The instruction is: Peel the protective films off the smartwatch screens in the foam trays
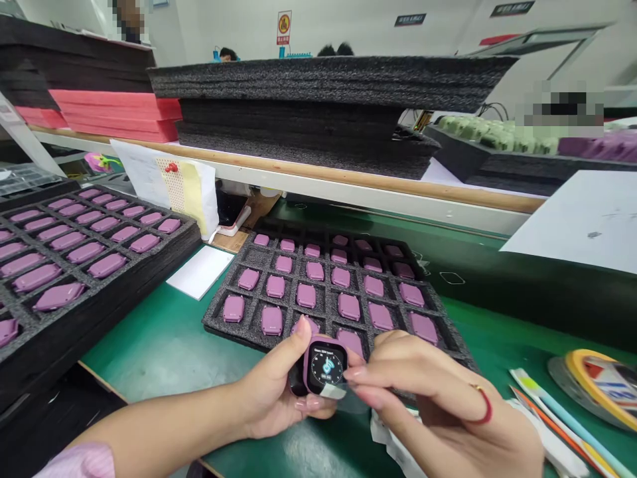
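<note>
My left hand [276, 392] is closed around a purple smartwatch case [311, 373] without a strap. Its lit screen [328, 364] shows a dial with a blue symbol and faces up. At the screen's lower edge lies a thin clear film [359, 402] with a whitish tab [332, 392]. The thumb and forefinger of my right hand [442, 398] pinch the film beside the watch; how much of it still touches the glass I cannot tell. Just beyond both hands, a black foam tray [293, 332] holds rows of purple watch cases [349, 306], partly covered by my fingers.
Another foam tray [164, 255] of purple cases stands on the left. White paper [200, 272] lies between the trays. At right are a tape roll [604, 388], slim sticks [552, 418] and crumpled tissue [393, 441]. A shelf [318, 174] bearing stacked black foam [308, 126] crosses the back.
</note>
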The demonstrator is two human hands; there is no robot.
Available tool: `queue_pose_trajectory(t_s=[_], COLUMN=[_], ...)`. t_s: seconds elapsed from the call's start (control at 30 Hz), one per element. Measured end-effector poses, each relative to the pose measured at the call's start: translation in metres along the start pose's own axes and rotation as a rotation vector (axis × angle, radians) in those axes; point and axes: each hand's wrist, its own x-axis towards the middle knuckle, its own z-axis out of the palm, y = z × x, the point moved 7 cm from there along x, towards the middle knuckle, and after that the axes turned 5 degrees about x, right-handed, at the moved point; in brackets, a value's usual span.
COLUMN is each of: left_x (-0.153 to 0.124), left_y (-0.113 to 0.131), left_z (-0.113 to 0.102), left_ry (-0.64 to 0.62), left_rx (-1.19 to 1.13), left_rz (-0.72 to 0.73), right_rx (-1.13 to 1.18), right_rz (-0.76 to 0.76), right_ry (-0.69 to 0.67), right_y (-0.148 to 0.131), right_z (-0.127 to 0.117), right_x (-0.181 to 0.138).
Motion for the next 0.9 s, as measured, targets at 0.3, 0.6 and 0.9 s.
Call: queue_pose_trajectory(t_s=[0.3, 0.6, 0.9], left_x=[0.003, 0.001, 0.004], left_y=[0.002, -0.007, -0.014], left_z=[-0.009, -0.009, -0.006], left_ry=[0.114, 0.133, 0.065], left_rx=[0.021, -0.024, -0.044], left_rz=[0.022, -0.061, -0.102], right_rx=[-0.524, -1.015, -1.007], right_rz=[-0.110, 0.870, 0.949], right_ry=[0.094, -0.222, -0.302], right_y=[-0.007, 0.099, 0.125], right_z=[-0.017, -0.130, -0.127], right_x=[-0.006, -0.140, -0.200])
